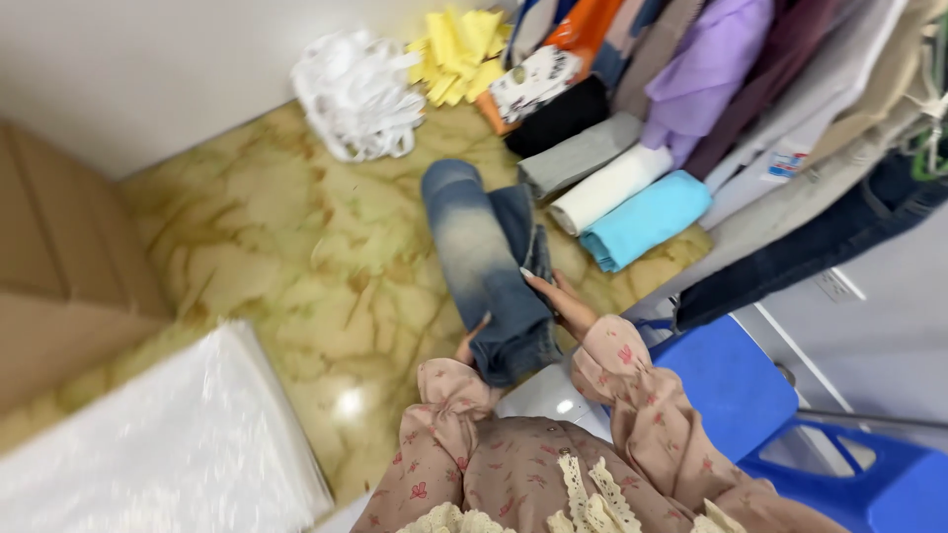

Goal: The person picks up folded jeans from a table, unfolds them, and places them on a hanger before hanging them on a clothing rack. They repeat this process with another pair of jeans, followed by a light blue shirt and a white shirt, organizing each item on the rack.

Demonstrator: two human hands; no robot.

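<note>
Grip: my right hand (561, 301) lies with its fingers pressed flat along the right edge of the jeans (489, 266), clamped lightly on the denim; my left hand (471, 345) is mostly tucked behind the near end of the jeans, so I cannot tell whether its fingers are closed or spread.
Floor: yellow-green marbled floor (286, 247), glossy; the jeans lie on it, folded lengthwise, running away from me toward the rolled clothes.
White sheet: a large white plastic-wrapped slab (168, 444) at my lower left, well apart from the jeans.
Chair: a blue plastic chair (736, 380) just beside my right sleeve.
Jeans: faded blue denim, pale down the middle, darker at the edges.
Handling: I judge the denim heavy for cloth, soft and floppy but thick at seams and waistband; not slippery, not fragile. Best taken at the folded edge or the thick near end, with both hands, so the layers stay together.
Rolled clothes: black, grey, white roll (607, 188) and turquoise roll (647, 219) in a row beyond the jeans, near them.
Bags: a white heap (355, 94) and a yellow heap (459, 49) by the wall.
Hidden: the near end of the jeans, behind my sleeves; hanging clothes at upper right are cut off; everything is motion-blurred.
</note>
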